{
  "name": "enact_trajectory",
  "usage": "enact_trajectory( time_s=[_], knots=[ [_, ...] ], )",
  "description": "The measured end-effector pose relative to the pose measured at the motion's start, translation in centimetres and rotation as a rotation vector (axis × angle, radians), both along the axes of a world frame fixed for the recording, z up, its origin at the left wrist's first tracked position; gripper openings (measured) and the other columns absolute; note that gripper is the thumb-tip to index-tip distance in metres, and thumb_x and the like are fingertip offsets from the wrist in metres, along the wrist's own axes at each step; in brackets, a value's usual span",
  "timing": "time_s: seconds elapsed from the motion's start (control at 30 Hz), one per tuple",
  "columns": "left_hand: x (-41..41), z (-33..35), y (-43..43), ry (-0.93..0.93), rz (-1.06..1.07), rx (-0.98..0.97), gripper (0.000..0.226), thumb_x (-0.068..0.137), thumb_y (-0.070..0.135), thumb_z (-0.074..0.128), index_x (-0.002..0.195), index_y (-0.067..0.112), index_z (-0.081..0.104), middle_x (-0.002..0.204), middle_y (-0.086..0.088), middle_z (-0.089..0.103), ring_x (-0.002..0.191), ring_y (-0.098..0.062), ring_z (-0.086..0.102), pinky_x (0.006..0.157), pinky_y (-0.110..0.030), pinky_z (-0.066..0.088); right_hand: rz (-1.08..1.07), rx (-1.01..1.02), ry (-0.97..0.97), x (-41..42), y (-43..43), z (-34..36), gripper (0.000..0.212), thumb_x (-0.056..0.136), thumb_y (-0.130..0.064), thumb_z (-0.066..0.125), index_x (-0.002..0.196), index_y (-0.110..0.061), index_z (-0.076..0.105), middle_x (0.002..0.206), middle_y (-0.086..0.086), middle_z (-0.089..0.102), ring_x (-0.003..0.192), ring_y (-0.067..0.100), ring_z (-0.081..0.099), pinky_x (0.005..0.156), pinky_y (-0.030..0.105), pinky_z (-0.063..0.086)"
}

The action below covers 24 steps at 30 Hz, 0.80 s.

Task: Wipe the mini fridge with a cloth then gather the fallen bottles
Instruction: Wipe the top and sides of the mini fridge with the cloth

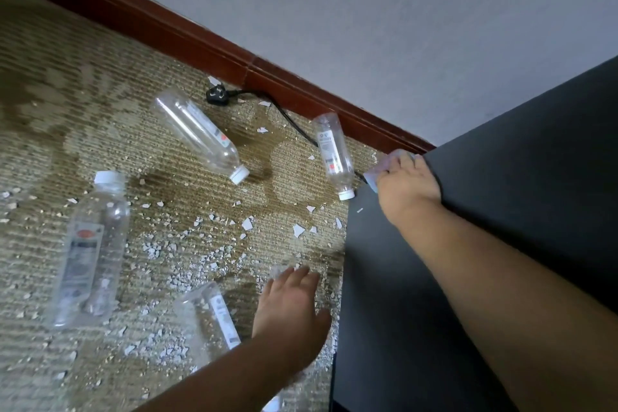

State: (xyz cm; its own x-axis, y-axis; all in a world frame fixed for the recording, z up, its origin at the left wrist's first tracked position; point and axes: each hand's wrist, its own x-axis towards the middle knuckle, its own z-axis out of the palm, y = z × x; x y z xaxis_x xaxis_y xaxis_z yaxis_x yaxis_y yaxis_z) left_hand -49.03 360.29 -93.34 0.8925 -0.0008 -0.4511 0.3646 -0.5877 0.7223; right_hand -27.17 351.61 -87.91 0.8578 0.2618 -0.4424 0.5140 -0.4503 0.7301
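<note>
The right hand (406, 182) grips the pale cloth (374, 177) at the black mini fridge (501, 194) far corner, left hand (291, 304) open (bottles (197, 137) lie left); press flat, stroke overlapping.

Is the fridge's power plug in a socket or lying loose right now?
Unplugged. The black plug lies loose on the carpet beside the baseboard, its cord trailing toward the mini fridge; no socket is in view.
</note>
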Motion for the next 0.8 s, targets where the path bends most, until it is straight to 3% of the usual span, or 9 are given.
enact_trajectory(
  time_s=[0.1,0.23,0.33,0.43,0.53,0.6,0.67,0.73,0.8],
  knots=[
    [0.2,-0.7,0.7,0.052,0.055,0.042,0.062,0.092,0.04,0.042,0.148,0.027,0.017,0.158,0.007,0.009,0.145,-0.014,0.007,0.118,-0.036,0.003,-0.038,0.051,0.204,-4.0,-0.7,-4.3,0.051,0.091,-0.025,0.046,0.14,-0.012,0.04,0.149,0.015,0.032,0.138,0.031,0.022,0.115,0.041,0.017],
    [-0.6,0.0,0.8,0.14,-0.028,0.059,0.064,0.094,0.039,0.039,0.149,0.025,0.011,0.159,0.005,0.003,0.146,-0.016,0.001,0.119,-0.038,0.0,0.037,0.125,0.458,-14.6,-5.1,-8.7,0.048,0.101,-0.031,0.027,0.137,-0.003,0.042,0.147,0.016,0.038,0.136,0.029,0.027,0.11,0.041,0.021],
    [0.2,0.3,1.3,0.114,-0.024,0.084,0.063,0.093,0.039,0.039,0.149,0.024,0.013,0.159,0.005,0.007,0.146,-0.017,0.003,0.119,-0.038,0.002,0.073,0.079,0.334,-10.0,-3.6,-5.5,0.041,0.098,-0.026,0.036,0.135,-0.013,0.047,0.146,0.013,0.039,0.137,0.03,0.025,0.114,0.047,0.01],
    [0.6,0.8,1.4,0.071,0.008,0.08,0.062,0.093,0.04,0.04,0.148,0.025,0.016,0.158,0.005,0.012,0.145,-0.016,0.007,0.119,-0.036,0.004,0.06,0.015,0.051,-2.4,-0.8,0.3,0.058,0.093,-0.022,0.04,0.147,-0.012,0.022,0.155,0.015,0.019,0.145,0.033,0.008,0.117,0.047,0.006],
    [-0.4,0.9,1.1,0.092,-0.003,0.057,0.062,0.093,0.038,0.039,0.149,0.023,0.014,0.158,0.005,0.011,0.146,-0.015,0.006,0.119,-0.036,0.003,-0.015,0.132,0.103,-3.1,-0.8,1.0,0.051,0.094,-0.021,0.038,0.143,-0.01,0.033,0.152,0.017,0.026,0.142,0.032,0.016,0.116,0.043,0.012],
    [-1.4,1.0,0.9,0.115,-0.028,0.049,0.063,0.094,0.035,0.036,0.15,0.022,0.009,0.159,0.005,0.007,0.146,-0.015,0.004,0.12,-0.036,0.002,-0.046,0.187,0.281,-9.8,-3.5,-2.4,0.038,0.09,-0.028,0.05,0.122,-0.009,0.061,0.135,0.016,0.051,0.129,0.03,0.038,0.109,0.039,0.028],
    [-2.3,1.6,0.5,0.107,-0.082,0.054,0.064,0.095,0.033,0.034,0.15,0.022,0.004,0.159,0.007,0.001,0.146,-0.013,-0.001,0.12,-0.036,-0.001,-0.2,0.143,0.416,-17.7,-6.7,-4.9,0.03,0.068,-0.044,0.068,0.078,-0.017,0.077,0.094,0.002,0.074,0.099,0.017,0.059,0.09,0.022,0.045],
    [-2.9,2.7,0.1,0.074,-0.11,0.055,0.063,0.096,0.03,0.034,0.15,0.022,0.002,0.159,0.007,-0.002,0.146,-0.013,-0.002,0.119,-0.036,-0.003,-0.234,0.224,0.439,-22.3,-11.0,-7.1,0.031,0.044,-0.06,0.066,0.049,-0.03,0.071,0.061,-0.016,0.069,0.07,-0.003,0.062,0.074,0.008,0.038],
    [-3.3,4.3,-0.4,0.052,-0.109,0.033,0.064,0.095,0.027,0.036,0.15,0.025,0.005,0.159,0.006,-0.002,0.146,-0.015,0.0,0.118,-0.037,-0.002,-0.089,0.243,0.489,-22.3,-10.8,-5.2,0.05,0.017,-0.063,0.08,0.048,-0.024,0.071,0.055,-0.011,0.067,0.059,0.001,0.064,0.075,0.016,0.038]
  ],
)
